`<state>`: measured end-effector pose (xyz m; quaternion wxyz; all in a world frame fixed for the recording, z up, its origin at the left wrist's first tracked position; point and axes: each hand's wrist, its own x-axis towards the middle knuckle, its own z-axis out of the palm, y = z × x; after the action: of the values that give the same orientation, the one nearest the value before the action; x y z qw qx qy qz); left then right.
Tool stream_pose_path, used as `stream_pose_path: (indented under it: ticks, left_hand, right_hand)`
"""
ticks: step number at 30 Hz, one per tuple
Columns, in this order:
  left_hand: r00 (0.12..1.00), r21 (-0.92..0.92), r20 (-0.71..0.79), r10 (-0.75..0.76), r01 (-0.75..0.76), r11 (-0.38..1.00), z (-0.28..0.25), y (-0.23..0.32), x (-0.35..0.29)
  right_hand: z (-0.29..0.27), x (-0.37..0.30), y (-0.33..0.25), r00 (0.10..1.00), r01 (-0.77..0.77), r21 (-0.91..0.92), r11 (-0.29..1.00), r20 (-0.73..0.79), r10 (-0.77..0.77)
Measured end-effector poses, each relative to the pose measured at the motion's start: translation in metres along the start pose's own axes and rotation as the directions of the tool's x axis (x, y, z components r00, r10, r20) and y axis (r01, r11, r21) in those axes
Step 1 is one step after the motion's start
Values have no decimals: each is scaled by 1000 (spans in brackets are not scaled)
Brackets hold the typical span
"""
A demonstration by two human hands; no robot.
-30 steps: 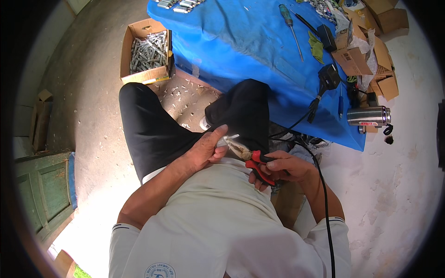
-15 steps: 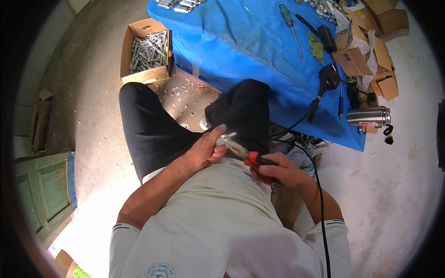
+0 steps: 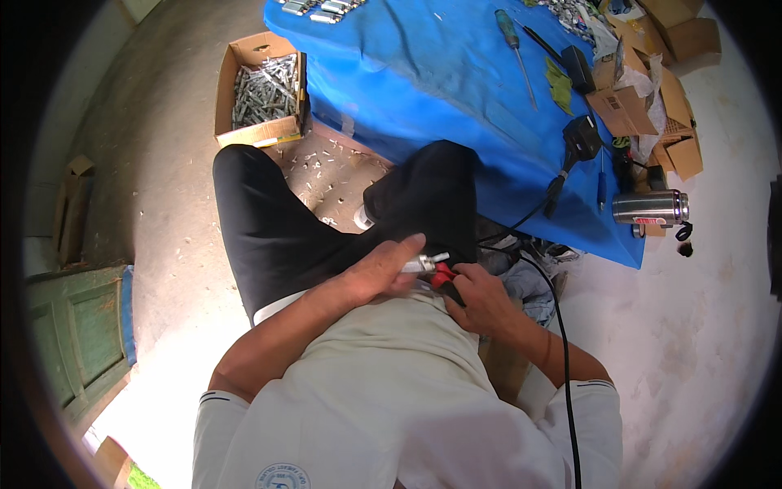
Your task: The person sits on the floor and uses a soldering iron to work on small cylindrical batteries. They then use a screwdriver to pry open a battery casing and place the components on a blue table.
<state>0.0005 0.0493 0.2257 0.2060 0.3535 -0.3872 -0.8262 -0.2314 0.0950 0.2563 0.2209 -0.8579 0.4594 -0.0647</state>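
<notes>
Above my lap, my left hand [image 3: 384, 270] pinches a small pale, shiny tube-like piece [image 3: 420, 264] with a narrow white tip pointing right. Its exact kind does not show. Wrapped round the handles of red-and-black pliers [image 3: 444, 279] is my right hand [image 3: 482, 298], close to the right of the piece. The pliers' jaws are mostly hidden behind the piece and the left hand, so I cannot tell whether they touch it.
A cardboard box [image 3: 301, 116] of slender clear pieces stands on the floor. The blue-covered table [image 3: 407, 73] bears a screwdriver [image 3: 507, 31], metal pieces [image 3: 330, 12], a black plug [image 3: 582, 137] and a steel flask [image 3: 650, 207]. A black cable [image 3: 562, 342] runs past my right arm.
My left hand has shifted right with the piece, toward the right hand. The pliers have turned, and their jaws, visible before, are now mostly hidden.
</notes>
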Motion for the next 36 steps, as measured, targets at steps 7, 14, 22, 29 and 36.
stream_pose_path:
  ticks: [7,14,22,29,36]
  left_hand:
    - [988,-540,33,-151,145,829,-18,-11,-2]
    - [991,-516,54,-120,131,847,-19,-18,4]
    - [991,-573,71,-115,135,808,-23,-19,3]
    - [990,-602,66,-121,137,787,-27,-18,3]
    - [990,-616,45,-136,134,776,-27,-16,1]
  right_hand:
    - [-41,-6,-11,804,-592,734,333,505,314]
    - [-50,-1,-11,740,-672,713,200,655,153]
    - [-47,0,-27,752,-652,741,158,606,260]
    - [-14,-8,-44,853,-319,948,0,287,436]
    - [-14,8,-62,797,-350,914,207,174,578]
